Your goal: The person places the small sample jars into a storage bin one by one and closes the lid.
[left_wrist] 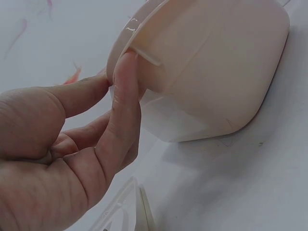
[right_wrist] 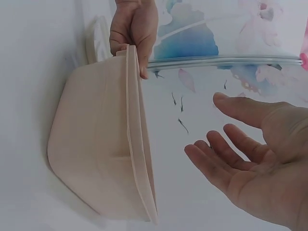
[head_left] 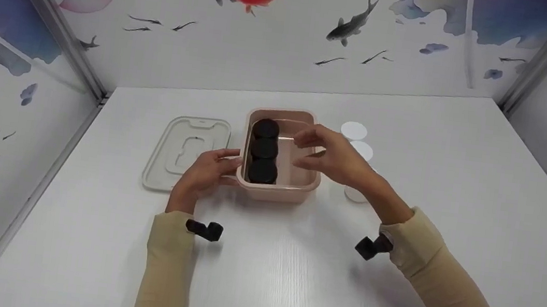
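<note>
A pale pink plastic storage box (head_left: pixel 276 194) stands lidless on the table. Along its left inner side runs a row of 3 round black-topped containers (head_left: pixel 264 148); the right part of its floor is bare where I can see it. My left hand (head_left: pixel 206 171) pinches the box's left rim, thumb on top and fingers beneath, as the left wrist view (left_wrist: pixel 118 103) shows. Over the right half of the box hovers my right hand (head_left: pixel 333 155), fingers spread and relaxed, holding nothing. In the right wrist view that hand (right_wrist: pixel 255 163) is apart from the box wall (right_wrist: pixel 96 144).
A translucent whitish lid (head_left: pixel 158 160) lies flat left of the box. To the box's right are round white-topped pieces (head_left: pixel 354 130), partly covered by my right hand and forearm. Printed panels (head_left: pixel 284 66) enclose the back and sides of the white table (head_left: pixel 263 277).
</note>
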### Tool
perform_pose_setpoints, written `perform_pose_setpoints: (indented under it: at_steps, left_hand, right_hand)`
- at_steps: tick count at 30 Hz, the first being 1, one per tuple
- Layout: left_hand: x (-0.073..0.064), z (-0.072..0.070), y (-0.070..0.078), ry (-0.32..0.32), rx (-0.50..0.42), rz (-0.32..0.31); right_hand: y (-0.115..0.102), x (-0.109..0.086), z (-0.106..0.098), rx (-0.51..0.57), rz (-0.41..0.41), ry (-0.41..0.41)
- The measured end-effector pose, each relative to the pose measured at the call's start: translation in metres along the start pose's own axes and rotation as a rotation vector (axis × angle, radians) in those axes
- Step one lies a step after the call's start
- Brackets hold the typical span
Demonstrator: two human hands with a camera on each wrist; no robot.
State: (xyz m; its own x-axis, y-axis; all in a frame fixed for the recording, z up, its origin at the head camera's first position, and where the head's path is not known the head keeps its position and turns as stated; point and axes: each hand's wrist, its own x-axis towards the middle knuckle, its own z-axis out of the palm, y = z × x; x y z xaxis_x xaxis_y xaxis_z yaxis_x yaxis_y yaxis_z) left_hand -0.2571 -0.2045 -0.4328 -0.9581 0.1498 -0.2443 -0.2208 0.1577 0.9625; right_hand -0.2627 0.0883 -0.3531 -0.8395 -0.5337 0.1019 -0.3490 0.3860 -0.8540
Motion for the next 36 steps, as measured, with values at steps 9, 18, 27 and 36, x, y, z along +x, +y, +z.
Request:
perform_pose_setpoints:
  at_steps: [9,18,27,36]
  left_hand:
    - [0.000,0.001,0.001,0.014,0.009,-0.003]
    - [0.000,0.000,0.000,0.023,-0.037,-0.022]
    - [0.000,0.000,0.000,0.024,-0.018,-0.016]
    - [0.000,0.000,-0.001,0.019,-0.010,-0.008]
  right_hand:
    - [0.016,-0.025,-0.023,-0.024,-0.006,0.049]
    - [0.038,-0.038,-0.042,-0.068,0.037,0.054]
    - [0.068,-0.045,-0.060,-0.024,0.055,0.057]
    - [0.092,-0.052,-0.077,-0.069,0.031,0.053]
